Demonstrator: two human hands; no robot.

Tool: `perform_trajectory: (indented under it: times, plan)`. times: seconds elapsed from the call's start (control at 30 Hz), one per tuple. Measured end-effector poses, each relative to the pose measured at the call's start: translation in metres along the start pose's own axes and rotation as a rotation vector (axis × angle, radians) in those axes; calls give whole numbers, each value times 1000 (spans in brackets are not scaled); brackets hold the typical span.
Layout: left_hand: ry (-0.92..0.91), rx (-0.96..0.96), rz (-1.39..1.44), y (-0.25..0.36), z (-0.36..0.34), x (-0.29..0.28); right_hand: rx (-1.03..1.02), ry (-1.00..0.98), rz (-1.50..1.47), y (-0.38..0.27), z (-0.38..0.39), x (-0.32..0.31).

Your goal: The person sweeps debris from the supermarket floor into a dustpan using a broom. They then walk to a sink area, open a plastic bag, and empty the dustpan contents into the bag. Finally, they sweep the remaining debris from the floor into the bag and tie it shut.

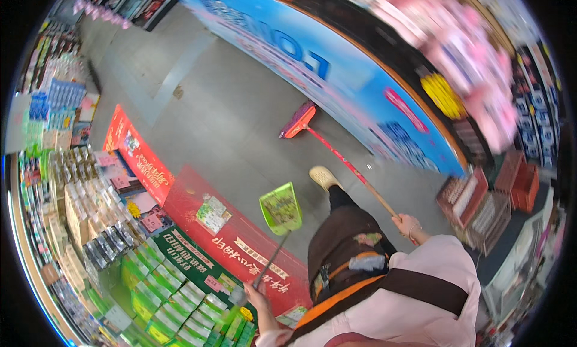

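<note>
My right hand (407, 225) grips a long red and wooden broom handle (341, 156), whose red head with purple bristles (297, 120) lies on the floor along the base of a blue printed display panel (270, 46). My left hand (257, 297) is closed on the long handle of a green dustpan (280, 204). The pan is held beside a red display board (198, 186) and has some debris in it, too small to name. My foot in a cream shoe (324, 177) is between dustpan and broom.
Stands of packaged goods (78, 203) and green packs (168, 305) line the left. Pink and yellow goods (457, 76) top the blue display. Stacked baskets (463, 197) sit at the right. The grey aisle floor (180, 118) runs toward a far shelf (138, 7).
</note>
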State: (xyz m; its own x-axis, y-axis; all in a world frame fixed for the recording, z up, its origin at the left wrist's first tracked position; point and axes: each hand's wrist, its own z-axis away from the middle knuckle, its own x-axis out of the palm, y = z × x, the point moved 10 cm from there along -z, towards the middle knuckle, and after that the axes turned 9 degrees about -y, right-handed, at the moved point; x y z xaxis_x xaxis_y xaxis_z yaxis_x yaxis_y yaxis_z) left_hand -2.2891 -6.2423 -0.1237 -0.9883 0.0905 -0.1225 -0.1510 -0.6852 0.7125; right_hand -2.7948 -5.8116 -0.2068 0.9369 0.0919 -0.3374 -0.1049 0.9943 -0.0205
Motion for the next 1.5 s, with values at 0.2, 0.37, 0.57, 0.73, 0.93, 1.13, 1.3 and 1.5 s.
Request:
perform_trajectory:
  times: [0.2,0.37,0.57,0.73,0.93,1.13,1.3,1.5]
  plan:
    - [-209,130,-176,-5,-36,-15,121,-15,-124,178,123,142]
    - [-297,125,-261,4,-16,-19,320,-58,-262,280,240,209]
    - [-391,149,-312,1,8,-7,439,12,-221,370,308,256]
    - [-446,177,-404,-21,10,16,384,36,-203,369,338,253]
    - [-403,184,-285,-11,26,27,139,154,-76,371,340,249]
    - [-404,144,-309,-49,43,53,-15,125,178,361,212,196]
    - [-307,186,-335,-53,104,58,31,151,393,444,170,119]
    - [-271,285,-261,-66,175,65,126,305,472,616,191,-14]
